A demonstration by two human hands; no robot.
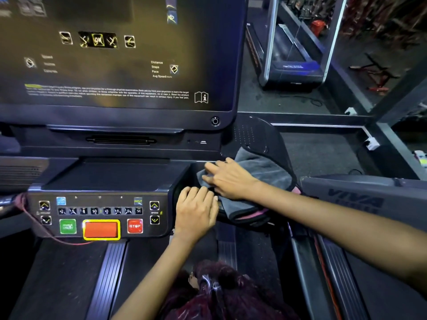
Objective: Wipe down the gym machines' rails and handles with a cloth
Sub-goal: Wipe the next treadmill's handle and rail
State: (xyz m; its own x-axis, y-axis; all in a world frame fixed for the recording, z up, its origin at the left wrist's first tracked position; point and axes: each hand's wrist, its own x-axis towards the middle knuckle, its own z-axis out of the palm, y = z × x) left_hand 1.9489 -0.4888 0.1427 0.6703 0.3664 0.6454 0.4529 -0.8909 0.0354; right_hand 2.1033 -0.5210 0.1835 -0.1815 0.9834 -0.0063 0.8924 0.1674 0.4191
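Both hands work at the right end of a treadmill console. The right hand [227,179] lies flat on a grey cloth [261,174], fingers spread and nearly straight, pressing it down into the dark side tray [258,137] beside the control panel. The left hand [196,210] rests just below it, fingers bent over the tray's near rim and touching the cloth's lower folded edge; whether it pinches the fabric or only rests against it I cannot tell. The cloth is bunched, with a pink edge showing along its lower right side, and it drapes over the tray's front lip.

Left of the hands sits the control panel [99,213], with a row of numbered keys, a green button [68,226], a large orange key framed in yellow [101,229] and a red stop button [135,225]. A red cord [34,215] loops across the panel's left end. Above it rises the big dark screen [111,54], showing faint icons and small white text. To the right a grey side rail [360,199] bears large lettering. Beyond, behind glass, stands another treadmill [291,61]. Dark reddish hair shows at the bottom edge.
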